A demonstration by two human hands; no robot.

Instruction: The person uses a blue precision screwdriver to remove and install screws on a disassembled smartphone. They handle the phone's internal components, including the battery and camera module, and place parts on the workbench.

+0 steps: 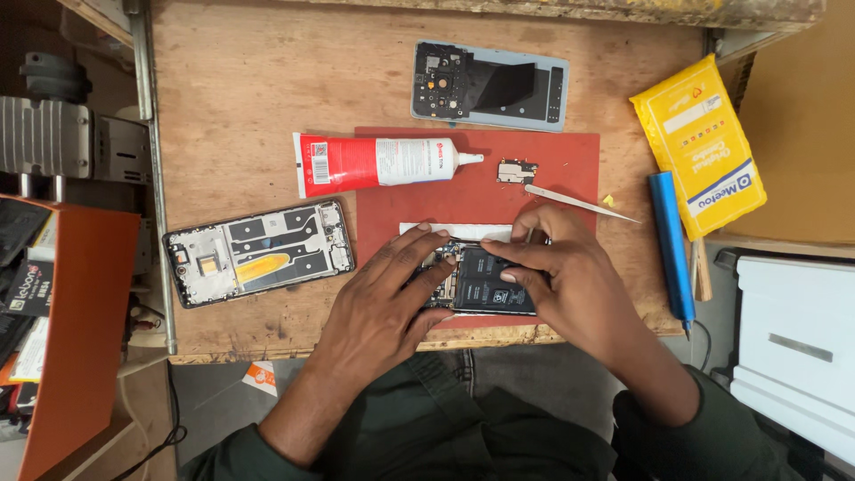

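left hand (pixel 378 298): your fingers pressed flat on the opened phone (pixel 485 283), steadying it
right hand (pixel 557 276): fingers curled, pinching the phone's top edge
mat: red mat (pixel 552 165) under it, tweezers (pixel 579 203) near

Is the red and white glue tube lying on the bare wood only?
No, the red and white glue tube lies partly across the red mat.
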